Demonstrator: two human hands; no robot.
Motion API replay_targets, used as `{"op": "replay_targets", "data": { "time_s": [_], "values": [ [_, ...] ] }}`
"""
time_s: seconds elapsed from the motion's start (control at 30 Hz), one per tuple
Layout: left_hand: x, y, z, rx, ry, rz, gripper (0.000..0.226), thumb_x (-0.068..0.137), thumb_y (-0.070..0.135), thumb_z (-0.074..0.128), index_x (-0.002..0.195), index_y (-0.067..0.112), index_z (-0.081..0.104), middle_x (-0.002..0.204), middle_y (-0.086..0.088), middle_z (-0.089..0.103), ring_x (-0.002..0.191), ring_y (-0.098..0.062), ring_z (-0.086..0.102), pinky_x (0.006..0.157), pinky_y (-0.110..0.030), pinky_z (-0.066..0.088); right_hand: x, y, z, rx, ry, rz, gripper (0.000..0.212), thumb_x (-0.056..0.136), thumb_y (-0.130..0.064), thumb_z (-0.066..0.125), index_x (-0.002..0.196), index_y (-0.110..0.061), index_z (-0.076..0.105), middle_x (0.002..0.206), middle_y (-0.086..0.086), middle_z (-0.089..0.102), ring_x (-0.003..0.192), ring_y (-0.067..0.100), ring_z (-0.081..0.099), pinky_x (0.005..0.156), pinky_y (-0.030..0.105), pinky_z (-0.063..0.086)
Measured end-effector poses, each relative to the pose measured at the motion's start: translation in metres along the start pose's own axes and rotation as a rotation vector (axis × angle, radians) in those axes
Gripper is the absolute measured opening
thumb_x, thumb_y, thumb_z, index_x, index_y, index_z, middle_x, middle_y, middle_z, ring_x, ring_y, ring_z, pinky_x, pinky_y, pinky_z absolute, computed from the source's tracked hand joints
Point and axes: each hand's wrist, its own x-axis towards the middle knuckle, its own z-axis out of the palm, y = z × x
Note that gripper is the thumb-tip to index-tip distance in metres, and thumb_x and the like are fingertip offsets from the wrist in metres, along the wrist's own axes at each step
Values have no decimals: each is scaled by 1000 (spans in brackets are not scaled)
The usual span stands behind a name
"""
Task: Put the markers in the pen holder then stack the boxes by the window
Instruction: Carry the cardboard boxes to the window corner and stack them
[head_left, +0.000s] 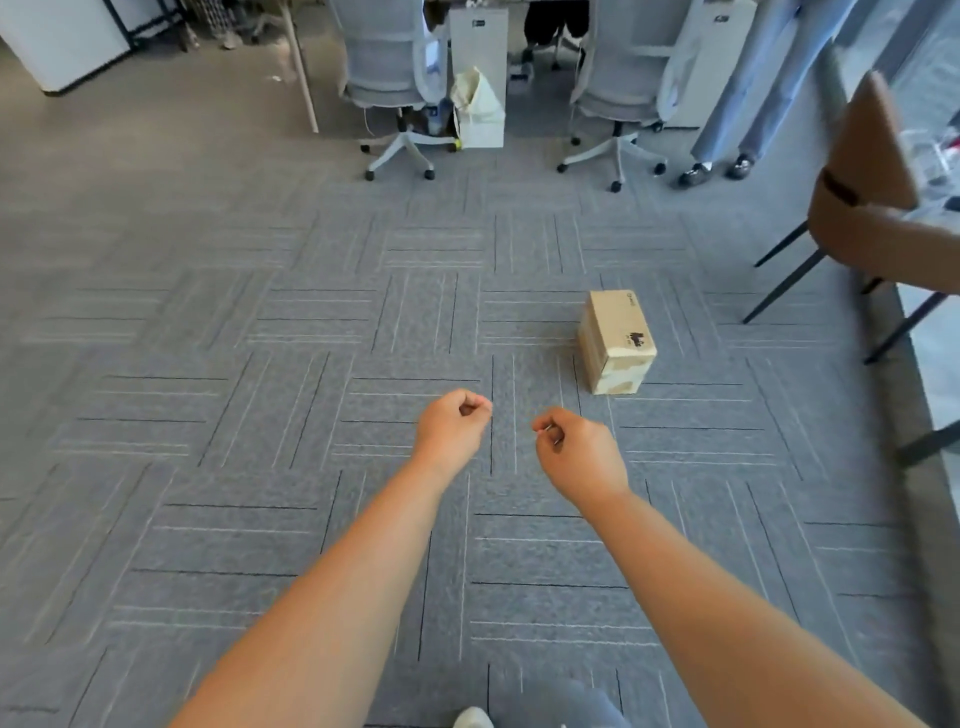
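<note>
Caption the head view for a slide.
Left hand and right hand, curled and empty, held out over grey carpet; a cardboard box stands ahead right, office chairs beyond.

You have one cardboard box (616, 340) on the floor (208, 312), two grey office chairs (387, 67), one cloth bag (478, 111) between them, at least one brown chair (872, 171), one standing person (737, 93)

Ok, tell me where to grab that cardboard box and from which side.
Probably set left hand and right hand on the two long side faces of the cardboard box, reaching down from its near end: it lies lengthwise away from you, with carpet showing on both sides.
</note>
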Motion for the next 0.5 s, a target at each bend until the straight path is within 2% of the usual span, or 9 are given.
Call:
{"op": "replay_targets", "data": {
  "time_s": [0.03,0.1,0.23,0.3,0.4,0.5],
  "values": [
    [9,2,2,5,-8,3,14,89,12,55,77,19,57,68,5,54,75,-18,55,73,-26,45,8,1,0,-2,6,8,21,90,-11,49,102,-12,65,57,-12,50,63,19,56,61,29,48],
    [28,6,5,20,-26,-3,15,89,13,55,76,20,57,69,5,55,79,-18,55,76,-29,43,26,5,1,3,13,41,22,90,-11,48,103,-13,65,60,-8,52,64,19,56,62,29,48],
    [72,20,14,48,-61,3,12,90,15,53,81,19,58,69,6,56,76,-17,55,63,-23,41,72,13,0,17,27,66,22,89,-11,48,102,-12,66,57,-13,47,63,19,54,61,28,46],
    [103,32,23,39,-68,7,17,90,13,52,75,21,57,68,6,55,74,-17,55,63,-23,41,104,18,-3,30,36,61,21,89,-11,49,102,-11,66,56,-15,45,62,19,53,60,27,45],
    [154,54,43,56,-77,7,25,89,12,54,69,27,55,68,7,56,72,-16,55,73,-29,47,157,29,-15,24,53,73,20,89,-12,49,102,-12,65,55,-17,42,63,18,51,60,26,42],
    [206,80,67,66,-99,9,26,88,13,55,67,28,55,70,8,56,78,-18,57,81,-34,49,212,41,-33,27,58,103,21,89,-12,48,101,-13,65,53,-14,43,63,19,52,62,30,45]
  ]
}}
